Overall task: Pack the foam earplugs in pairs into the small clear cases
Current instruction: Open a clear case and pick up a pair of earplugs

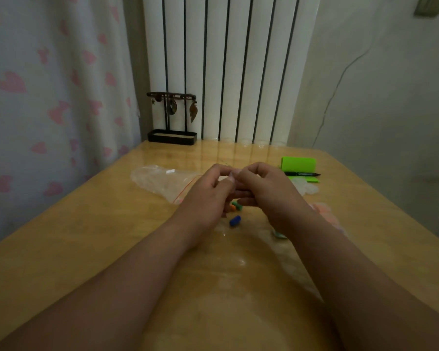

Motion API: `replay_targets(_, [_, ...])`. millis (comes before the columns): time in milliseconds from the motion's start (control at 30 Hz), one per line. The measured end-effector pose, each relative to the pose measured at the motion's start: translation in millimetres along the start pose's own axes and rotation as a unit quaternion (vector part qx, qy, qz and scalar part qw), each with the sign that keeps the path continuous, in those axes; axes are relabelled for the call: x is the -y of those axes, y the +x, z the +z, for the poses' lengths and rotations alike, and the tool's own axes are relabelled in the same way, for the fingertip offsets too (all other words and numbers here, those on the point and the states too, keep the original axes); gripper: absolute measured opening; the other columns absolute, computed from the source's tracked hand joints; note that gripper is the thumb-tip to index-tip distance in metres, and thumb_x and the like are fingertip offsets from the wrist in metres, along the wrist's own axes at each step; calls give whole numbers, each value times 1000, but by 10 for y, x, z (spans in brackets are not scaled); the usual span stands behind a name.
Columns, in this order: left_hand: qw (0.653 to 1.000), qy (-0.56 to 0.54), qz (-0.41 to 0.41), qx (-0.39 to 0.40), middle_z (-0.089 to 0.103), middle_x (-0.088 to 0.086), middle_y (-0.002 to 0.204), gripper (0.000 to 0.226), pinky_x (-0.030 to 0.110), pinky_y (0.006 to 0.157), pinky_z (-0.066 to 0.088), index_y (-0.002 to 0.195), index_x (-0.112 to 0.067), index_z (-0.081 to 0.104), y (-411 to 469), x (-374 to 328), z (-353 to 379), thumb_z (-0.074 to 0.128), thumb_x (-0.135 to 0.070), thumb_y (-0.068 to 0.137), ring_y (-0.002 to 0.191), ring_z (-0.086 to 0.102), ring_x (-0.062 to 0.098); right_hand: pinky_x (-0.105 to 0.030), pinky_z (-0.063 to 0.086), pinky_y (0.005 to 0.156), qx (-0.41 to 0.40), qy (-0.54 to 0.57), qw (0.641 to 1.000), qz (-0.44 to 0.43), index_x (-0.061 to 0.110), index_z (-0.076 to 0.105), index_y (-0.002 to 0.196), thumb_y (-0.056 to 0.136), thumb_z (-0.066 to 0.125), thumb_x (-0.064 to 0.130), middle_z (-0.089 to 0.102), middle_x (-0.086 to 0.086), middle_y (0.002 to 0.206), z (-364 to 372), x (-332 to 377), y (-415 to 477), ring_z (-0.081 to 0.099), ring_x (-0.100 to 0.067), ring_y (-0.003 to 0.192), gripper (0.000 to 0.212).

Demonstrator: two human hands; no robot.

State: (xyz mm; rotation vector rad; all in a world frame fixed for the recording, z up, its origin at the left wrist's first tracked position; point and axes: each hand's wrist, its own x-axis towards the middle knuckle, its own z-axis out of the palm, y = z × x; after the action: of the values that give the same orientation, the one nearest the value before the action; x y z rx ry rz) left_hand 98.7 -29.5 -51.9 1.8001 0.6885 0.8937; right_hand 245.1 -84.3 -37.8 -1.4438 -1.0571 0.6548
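Note:
My left hand [208, 193] and my right hand [264, 191] meet above the middle of the wooden table [86, 236], fingertips together. They pinch something small and clear between them; it is mostly hidden, and I cannot tell whether it is a case. Below the hands lie loose foam earplugs: a blue earplug [235, 221], an orange earplug [233, 206] and a green earplug [237, 205]. A clear zip bag [162, 181] with a red seal line lies flat to the left of the hands.
A green box [298, 164] with a black marker pen [302, 174] in front of it sits at the right back. A black jewellery stand [173, 117] is at the back by the radiator. A pinkish clear bag [325, 211] lies right of my right wrist.

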Motion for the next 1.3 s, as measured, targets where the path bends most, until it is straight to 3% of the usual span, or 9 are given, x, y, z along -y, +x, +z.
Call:
replay_targets(133, [1000,1,7,-4,70,-4,94,23,16,57,49,124,-34,64,-9,-5,27,43,-35,116,66,62,-5,-42,66,81,-9,-21,1000,-15,14,69,104,97,71,29,81,-6,88,15,11,6,80,-19,83,18])
replay_targets(267, [999,-8,-16,-35,68,4,91,28,30,65,49,121,-33,63,27,-1,2,36,-32,115,74,61,13,-38,65,74,-7,-3,1000,-8,9,70,106,101,64,19,79,-12,90,-3,39,-3,80,-22,80,13])
replay_targets(400, [994,-67,-39,-74,66,7,87,31,29,60,47,119,-30,66,43,-25,-48,36,-28,114,72,60,16,-33,63,70,-3,5,1000,-11,10,70,111,105,58,16,79,-12,94,-1,70,-15,80,-21,80,14])
replay_targets(667, [995,-85,-48,-33,74,13,110,19,38,80,64,127,-29,59,34,-43,-4,46,-36,115,91,76,24,-39,65,73,-42,-199,968,-148,26,69,107,101,67,39,75,5,93,-62,56,-13,74,-10,83,15])
replay_targets(767, [976,-190,-101,24,77,20,111,24,43,84,66,135,-14,57,49,-28,-30,51,-15,111,86,77,27,-33,64,72,-46,-179,973,-138,23,76,110,103,66,26,76,5,94,-169,58,15,73,-7,82,12])
replay_targets(933, [926,-288,-172,172,70,19,108,40,31,69,59,140,-1,57,-28,-70,-42,47,5,101,79,65,20,-23,55,70,14,-169,979,-110,23,81,113,103,68,29,78,4,94,-230,32,9,71,-4,84,18])
replay_targets(1033, [924,-279,-185,186,63,7,89,31,25,56,44,134,-9,58,-28,-51,-40,45,-17,108,67,51,15,-29,58,78,51,-175,977,-107,24,82,110,104,66,31,79,5,91,-138,-5,-10,73,-5,85,18])
replay_targets(1167, [905,-357,-198,117,58,4,84,58,24,51,37,138,-7,61,57,-40,-175,38,-55,113,63,48,14,-33,54,82,17,-132,988,-75,28,78,116,107,53,50,77,7,101,-152,17,-5,69,-10,96,35])
replay_targets(1300, [875,-441,-196,20,64,7,88,54,25,53,45,125,-7,65,150,5,-329,39,-52,114,62,55,15,-39,57,91,-46,-326,939,-104,25,76,117,106,60,36,74,8,106,-165,-114,90,66,-11,99,22])
